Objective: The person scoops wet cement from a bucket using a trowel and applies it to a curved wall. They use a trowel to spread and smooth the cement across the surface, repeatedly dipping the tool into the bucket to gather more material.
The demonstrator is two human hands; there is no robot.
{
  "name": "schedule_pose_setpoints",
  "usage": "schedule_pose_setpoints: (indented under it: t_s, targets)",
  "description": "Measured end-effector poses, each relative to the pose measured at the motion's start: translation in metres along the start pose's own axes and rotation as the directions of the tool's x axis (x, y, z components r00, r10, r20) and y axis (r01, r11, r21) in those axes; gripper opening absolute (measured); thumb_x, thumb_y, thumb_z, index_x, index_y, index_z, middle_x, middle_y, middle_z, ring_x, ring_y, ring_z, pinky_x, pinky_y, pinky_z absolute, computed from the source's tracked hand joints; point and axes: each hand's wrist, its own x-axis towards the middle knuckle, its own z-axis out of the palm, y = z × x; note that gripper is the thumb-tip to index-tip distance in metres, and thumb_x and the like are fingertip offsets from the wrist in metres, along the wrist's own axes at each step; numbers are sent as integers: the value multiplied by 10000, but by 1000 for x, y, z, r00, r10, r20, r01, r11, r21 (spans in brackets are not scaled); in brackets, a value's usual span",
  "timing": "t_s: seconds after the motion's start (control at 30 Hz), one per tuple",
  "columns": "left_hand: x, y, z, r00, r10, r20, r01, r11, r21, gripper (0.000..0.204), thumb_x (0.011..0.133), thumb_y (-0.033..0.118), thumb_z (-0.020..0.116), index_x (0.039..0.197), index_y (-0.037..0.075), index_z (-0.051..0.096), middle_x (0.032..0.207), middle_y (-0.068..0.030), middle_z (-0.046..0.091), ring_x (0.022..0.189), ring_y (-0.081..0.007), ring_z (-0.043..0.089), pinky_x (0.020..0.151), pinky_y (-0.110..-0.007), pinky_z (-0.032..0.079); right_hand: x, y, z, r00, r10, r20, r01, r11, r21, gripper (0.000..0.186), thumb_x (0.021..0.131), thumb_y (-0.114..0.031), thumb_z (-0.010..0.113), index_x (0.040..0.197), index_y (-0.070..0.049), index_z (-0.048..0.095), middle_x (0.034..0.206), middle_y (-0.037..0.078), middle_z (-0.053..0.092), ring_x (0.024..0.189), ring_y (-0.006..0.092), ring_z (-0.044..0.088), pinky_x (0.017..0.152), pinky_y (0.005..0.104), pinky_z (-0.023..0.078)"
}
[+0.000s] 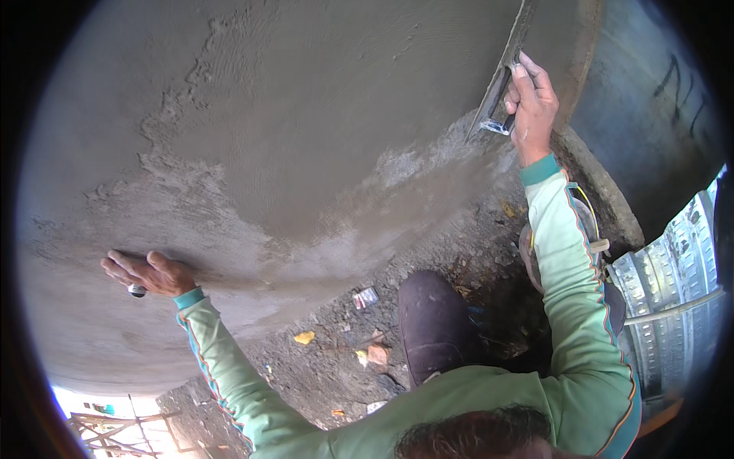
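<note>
My right hand point(533, 103) is closed around the handle of a plastering trowel point(495, 98). Its long, narrow-looking blade stands edge-on against the grey plastered wall point(329, 115), near the wall's right side. Far to the left, my left hand point(153, 275) is against or very close to the wall's lower part. From under its fingers pokes the rounded end of a small dark and whitish object point(136, 291); the rest of it is hidden by the hand. Around the trowel the plaster looks smooth and damp, while a rough, paler band runs lower down.
Rubble-strewn ground point(329, 359) lies below the wall, with a crumpled packet point(365, 298) and a yellow scrap point(304, 337). My knee point(432, 321) is bent near the wall. A ribbed metal sheet point(673, 268) stands at right, beside a concrete edge point(604, 191). Wooden poles point(122, 432) show lower left.
</note>
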Motion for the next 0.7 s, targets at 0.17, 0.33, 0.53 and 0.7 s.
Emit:
schedule_pose_setpoints:
  t_s: [0.17, 0.33, 0.53, 0.7]
  targets:
    - [-4, -1, -3, 999, 24, 25, -25, 999, 48, 957, 987, 796, 226, 1629, 89, 289, 1690, -221, 203, 1571, -421, 142, 1255, -619, 140, -35, 5, 47, 947, -295, 131, 322, 874, -363, 398, 930, -163, 764, 1293, -26, 675, 1033, 104, 740, 801, 117, 691, 660, 270, 566]
    - [-19, -2, -10, 993, -51, 104, 42, 995, 86, 992, 970, 819, 197, 1655, 102, 205, 1716, -226, 115, 1597, -392, 83, 1283, -584, 93, -159, 27, 114, 425, -414, 805, 903, 260, -343, 405, 957, -231, 718, 1330, -83, 667, 783, 17, 703, 582, 94, 598, 505, 270, 471]
    - [-190, 19, -82, 838, -257, 481, 223, 966, 126, 988, 985, 794, 119, 1662, 77, 49, 1718, -239, 25, 1590, -396, 69, 1276, -597, 96, -102, 21, 126, 512, -601, 613, 856, 293, -427, 305, 996, -269, 661, 1252, -105, 679, 644, -14, 609, 497, 92, 547, 430, 300, 409]
    - [-371, 123, -250, 85, -485, 870, 713, 639, 287, 864, 1044, 241, 497, 1645, 73, -101, 1720, -212, -103, 1588, -375, -81, 1293, -497, -37, 17, 16, 18, 892, -447, 68, 385, 671, -633, 369, 906, -297, 782, 1229, -132, 715, 1008, 110, 785, 831, 277, 766, 758, 402, 602]
